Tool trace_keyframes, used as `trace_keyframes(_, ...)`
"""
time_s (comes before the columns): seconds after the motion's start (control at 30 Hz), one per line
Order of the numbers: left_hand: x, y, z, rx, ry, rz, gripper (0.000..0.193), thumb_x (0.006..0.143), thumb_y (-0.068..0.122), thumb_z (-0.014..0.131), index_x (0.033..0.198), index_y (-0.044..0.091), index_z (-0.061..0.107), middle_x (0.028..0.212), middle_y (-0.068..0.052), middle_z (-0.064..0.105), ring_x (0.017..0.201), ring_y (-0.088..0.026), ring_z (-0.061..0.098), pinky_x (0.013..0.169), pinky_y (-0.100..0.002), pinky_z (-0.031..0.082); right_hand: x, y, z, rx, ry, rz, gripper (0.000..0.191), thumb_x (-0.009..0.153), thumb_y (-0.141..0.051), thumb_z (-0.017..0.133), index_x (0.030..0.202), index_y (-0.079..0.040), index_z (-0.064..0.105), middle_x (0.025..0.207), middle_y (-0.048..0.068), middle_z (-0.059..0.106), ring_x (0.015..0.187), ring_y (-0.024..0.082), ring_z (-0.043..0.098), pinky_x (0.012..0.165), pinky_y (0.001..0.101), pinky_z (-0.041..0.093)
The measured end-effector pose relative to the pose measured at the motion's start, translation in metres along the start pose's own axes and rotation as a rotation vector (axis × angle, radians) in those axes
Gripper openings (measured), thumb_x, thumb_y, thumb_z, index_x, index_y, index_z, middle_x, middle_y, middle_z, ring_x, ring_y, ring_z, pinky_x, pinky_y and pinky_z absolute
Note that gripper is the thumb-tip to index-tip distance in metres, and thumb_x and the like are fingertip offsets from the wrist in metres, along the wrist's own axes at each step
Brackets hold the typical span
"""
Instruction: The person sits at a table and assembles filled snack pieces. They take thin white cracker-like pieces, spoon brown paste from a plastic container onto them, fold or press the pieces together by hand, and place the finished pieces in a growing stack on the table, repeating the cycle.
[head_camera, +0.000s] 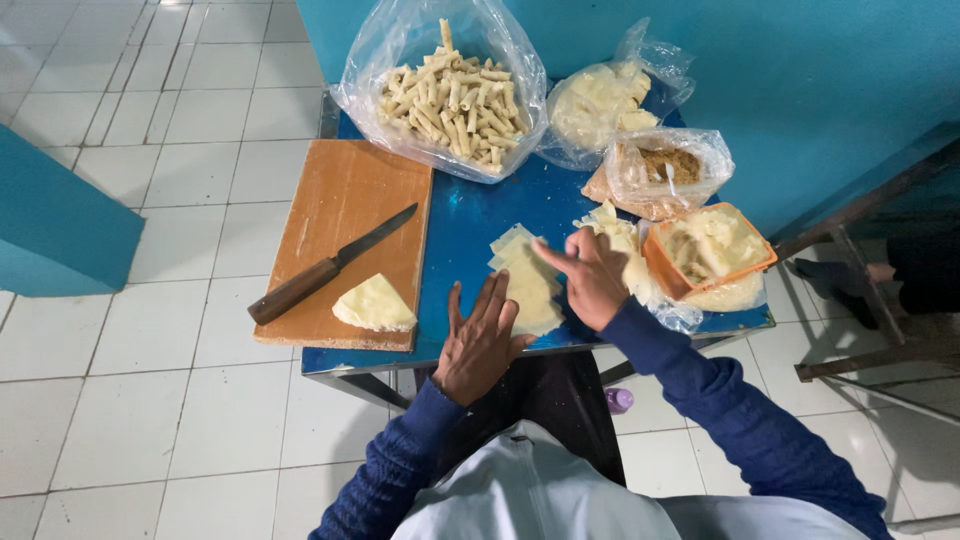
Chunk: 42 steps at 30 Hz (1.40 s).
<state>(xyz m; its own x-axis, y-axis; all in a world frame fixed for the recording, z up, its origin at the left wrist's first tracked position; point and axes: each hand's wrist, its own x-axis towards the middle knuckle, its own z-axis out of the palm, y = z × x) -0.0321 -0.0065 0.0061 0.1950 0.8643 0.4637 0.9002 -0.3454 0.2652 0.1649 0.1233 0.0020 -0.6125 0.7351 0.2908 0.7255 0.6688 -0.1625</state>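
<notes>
My left hand lies flat with fingers spread on the blue table, its fingertips touching the left edge of a pale thin pastry sheet. Over the right side of that sheet hovers my right hand, index finger pointing left and the other fingers curled; whether it pinches anything I cannot tell. More pale sheets lie just behind the right hand. An orange tub of pale mash stands to the right of that hand.
A wooden cutting board on the left carries a knife and a folded wedge of sheets. At the back are open plastic bags: rolled sticks, round sheets, brown crumbs. White tiled floor surrounds the table.
</notes>
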Motion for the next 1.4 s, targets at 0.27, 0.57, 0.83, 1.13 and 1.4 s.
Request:
trace_keyframes(0.27, 0.013, -0.012, 0.005, -0.094, -0.017, -0.083, 0.068, 0.094, 0.034, 0.067, 0.146, -0.004, 0.045, 0.155, -0.022, 0.044, 0.138, -0.032, 0.045, 0.101, -0.058, 0.033, 0.011, -0.004, 0.021, 0.04, -0.146, 0.053, 0.089, 0.078, 0.011, 0.053, 0.145, -0.048, 0.056, 0.103, 0.003, 0.044, 0.095, 0.027, 0.044, 0.073, 0.0417, 0.04)
trace_keyframes(0.57, 0.017, -0.021, 0.019, 0.108, 0.039, -0.072, 0.061, 0.097, 0.039, 0.061, 0.142, -0.001, 0.051, 0.152, -0.015, 0.05, 0.14, -0.026, 0.046, 0.107, -0.062, 0.026, 0.009, -0.012, 0.005, -0.507, 0.092, -0.15, 0.063, 0.091, -0.008, 0.056, 0.15, -0.029, 0.05, 0.116, 0.001, 0.05, 0.109, 0.022, 0.049, 0.098, 0.0574, 0.035)
trace_keyframes(0.83, 0.017, -0.02, 0.018, 0.07, 0.05, -0.082, 0.064, 0.096, 0.038, 0.062, 0.146, 0.0, 0.049, 0.154, -0.015, 0.048, 0.14, -0.026, 0.045, 0.107, -0.062, 0.025, 0.006, -0.01, -0.007, -0.533, 0.006, -0.266, 0.084, 0.09, -0.001, 0.054, 0.157, -0.047, 0.037, 0.113, 0.001, 0.053, 0.104, 0.024, 0.051, 0.095, 0.0621, 0.036)
trace_keyframes(1.13, 0.017, -0.02, 0.016, 0.063, 0.031, -0.083, 0.061, 0.096, 0.037, 0.063, 0.142, -0.001, 0.052, 0.151, -0.016, 0.05, 0.141, -0.026, 0.044, 0.108, -0.063, 0.024, 0.041, 0.003, 0.0, -0.495, 0.023, -0.214, 0.084, 0.09, 0.002, 0.053, 0.157, -0.047, 0.039, 0.116, 0.003, 0.053, 0.109, 0.025, 0.05, 0.098, 0.0598, 0.036)
trace_keyframes(1.4, 0.02, -0.019, 0.015, 0.081, 0.094, -0.062, 0.059, 0.096, 0.039, 0.065, 0.138, -0.001, 0.055, 0.148, -0.016, 0.053, 0.138, -0.026, 0.047, 0.11, -0.064, 0.024, 0.068, 0.022, 0.004, 0.166, 0.017, -0.074, 0.077, 0.067, 0.015, 0.052, 0.116, -0.039, 0.078, 0.095, 0.009, 0.046, 0.093, 0.029, 0.046, 0.078, 0.0406, 0.04)
